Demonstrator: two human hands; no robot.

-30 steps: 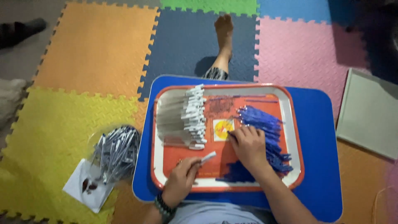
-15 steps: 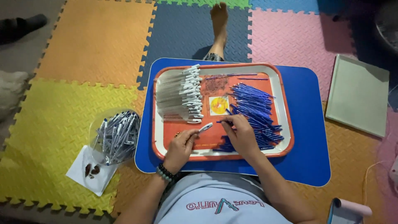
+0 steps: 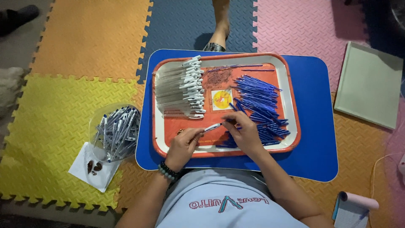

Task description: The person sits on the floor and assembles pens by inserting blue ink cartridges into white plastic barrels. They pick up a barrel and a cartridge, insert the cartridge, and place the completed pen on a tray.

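Pen barrel: a clear tube with a white end point(image 3: 212, 126), pinched in the grip of my left hand point(image 3: 182, 146), lying low over the orange tray point(image 3: 291, 105) near its front rim.
Left hand: fingers clenched round the barrel's near end, a bead bracelet point(image 3: 168, 171) on the wrist.
Right hand: my right hand point(image 3: 244, 134) meets the barrel's far tip; thumb and forefinger are closed on something thin and blue, which I take for a refill, though it is too small to be sure.
Blue refills: a loose heap point(image 3: 259, 105) on the tray's right half, just beside my right hand.
Empty barrels: a neat stack of clear tubes with white caps point(image 3: 179, 93) on the tray's left half.
Finished pens: a pile in a clear bag point(image 3: 116, 133) on the yellow floor mat point(image 3: 50, 126), left of the blue tabletop point(image 3: 316, 147).
Step in hand: as I judge it, feeding a refill into the barrel.
Next move calls for: keeping the barrel steady and level, lining the thin tip with the opening, then pushing straight so it does not bend.
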